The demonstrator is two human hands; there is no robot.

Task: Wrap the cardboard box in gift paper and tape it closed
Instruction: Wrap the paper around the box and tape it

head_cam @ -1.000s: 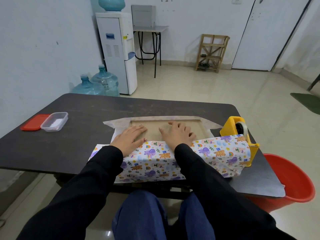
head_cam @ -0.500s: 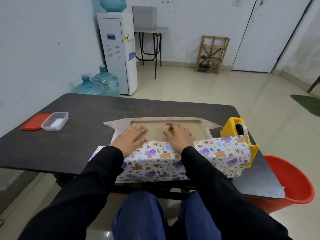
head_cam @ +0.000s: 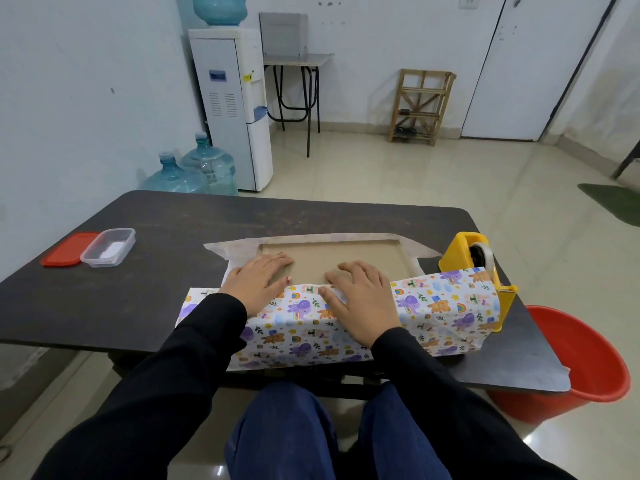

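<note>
From the head view, we have the box (head_cam: pixel 329 258) lying flat mid-table (head_cam: pixel 138 289) on the paper (head_cam: pixel 433 306). The near flap is folded over the box's near edge. Our left hand (head_cam: pixel 258 284) and right hand (head_cam: pixel 360 299) press it down, fingers flat and spread, gripping nothing. We judge the job early: the far flap lies unfolded, both ends are open, and we see no tape applied. The dispenser (head_cam: pixel 474 258) waits beside the box.
</note>
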